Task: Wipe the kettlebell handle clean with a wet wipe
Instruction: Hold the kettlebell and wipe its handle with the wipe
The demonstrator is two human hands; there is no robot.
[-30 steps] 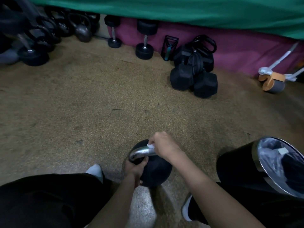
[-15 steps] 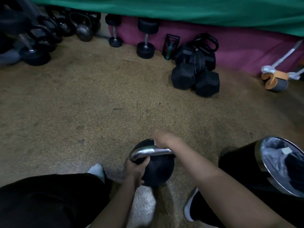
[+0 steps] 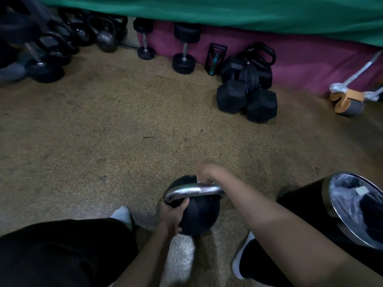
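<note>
With the kettlebell [image 3: 199,216] as landmark, a round matte black ball standing on the speckled, grainy tan floor [image 3: 103,131] near the bottom centre: to its left lies a leg in black cloth [image 3: 62,251] ending in a white sock [image 3: 122,214]. The left hand [image 3: 173,214] is closed around the left foot of the smooth, curved chrome handle [image 3: 192,190]. The right hand [image 3: 209,172], blurred, curls over the handle's right end; whether it grips a wipe cannot be told. Right of the kettlebell stands a black cylindrical bin [image 3: 306,204] with a shiny metal rim and crinkled plastic liner. Far behind it, matte hexagonal dumbbells [image 3: 246,98] cluster.
</note>
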